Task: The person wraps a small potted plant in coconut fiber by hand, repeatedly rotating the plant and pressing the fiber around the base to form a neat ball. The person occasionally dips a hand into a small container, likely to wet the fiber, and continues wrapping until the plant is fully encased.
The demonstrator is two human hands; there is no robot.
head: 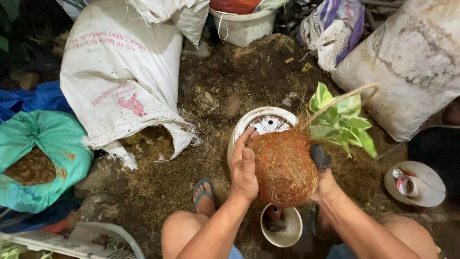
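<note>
A ball of brown coconut fibre (283, 165) wraps the root end of a small plant with light green leaves (341, 120). My left hand (243, 165) presses flat against the ball's left side. On the right side my right hand (323, 172) cups it, the thumb black with soil. Behind the ball an upturned white plastic pot (263, 120) lies on the soil. A twisted fibre rope (345, 98) arcs from the ball over the leaves.
A white sack (117, 72) spills brown husk at the left, next to a teal bag (45, 153). Another small white pot (281, 225) sits between my knees. A white lid with small items (414, 184) lies right. Sacks and a bucket (244, 24) line the back.
</note>
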